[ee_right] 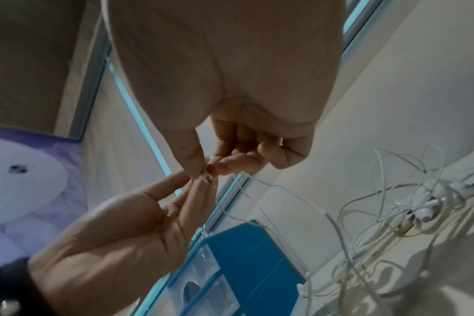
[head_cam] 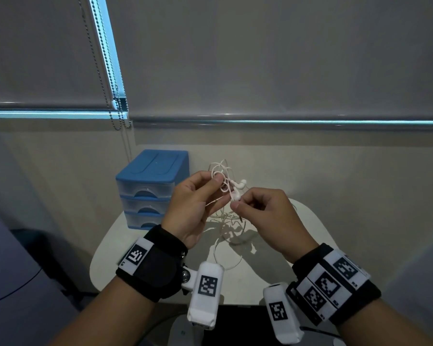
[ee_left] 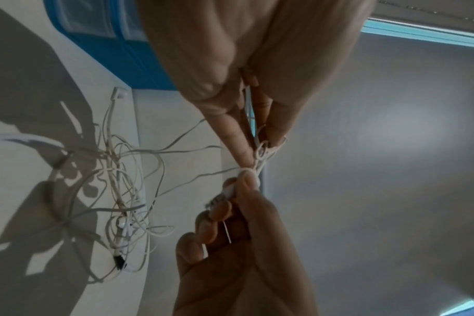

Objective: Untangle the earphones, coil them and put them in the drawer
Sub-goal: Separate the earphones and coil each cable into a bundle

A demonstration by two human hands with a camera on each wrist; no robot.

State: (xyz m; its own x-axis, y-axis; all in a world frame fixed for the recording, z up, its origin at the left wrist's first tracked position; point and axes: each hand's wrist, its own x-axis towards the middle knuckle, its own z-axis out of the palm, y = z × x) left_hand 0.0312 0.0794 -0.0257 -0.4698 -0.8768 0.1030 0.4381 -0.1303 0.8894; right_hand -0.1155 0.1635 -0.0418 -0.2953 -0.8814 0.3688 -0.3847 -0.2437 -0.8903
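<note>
The white earphones are a tangle, lifted partly off the small white table. My left hand pinches a knot of cord between thumb and fingertips. Just below and to the right, my right hand pinches an earbud end between thumb and forefinger. More loose cord trails down onto the table under both hands, with a plug and other earbuds lying in it. A blue drawer unit with three translucent drawers, all closed, stands at the table's back left.
Closed roller blinds with a bead chain hang behind the table. A dark object sits below the table's near edge. A white plush toy lies on a purple surface to the left.
</note>
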